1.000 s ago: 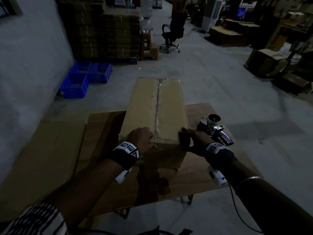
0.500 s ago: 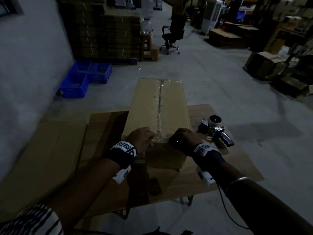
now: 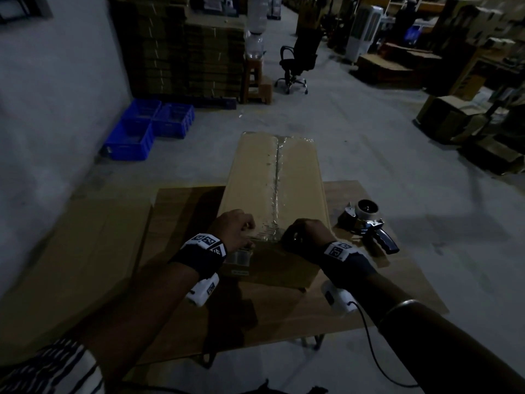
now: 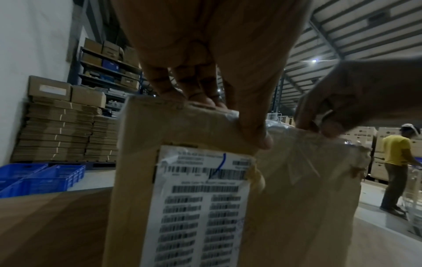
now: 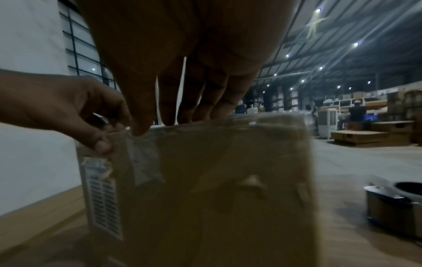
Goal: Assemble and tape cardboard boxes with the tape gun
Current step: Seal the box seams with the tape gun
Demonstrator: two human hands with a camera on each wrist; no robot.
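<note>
A long cardboard box (image 3: 272,180) lies on the wooden table (image 3: 397,280), with clear tape running along its top seam. My left hand (image 3: 235,228) grips the near top edge left of the seam; in the left wrist view its fingers (image 4: 194,97) lie over the top and its thumb presses the front face above a white barcode label (image 4: 200,198). My right hand (image 3: 304,233) holds the same edge just right of the seam, its fingertips (image 5: 169,121) on the taped rim. The tape gun (image 3: 366,223) lies alone on the table, right of the box.
A flat cardboard sheet (image 3: 71,251) lies left of the table. Blue crates (image 3: 147,126) and stacks of flat cartons (image 3: 184,46) stand along the left wall, with an office chair (image 3: 298,64) beyond. A person in a yellow shirt (image 4: 395,159) works far off to the right.
My right hand has slid left along the box's near edge, from the right corner to beside the tape seam. The left hand has kept its grip in place.
</note>
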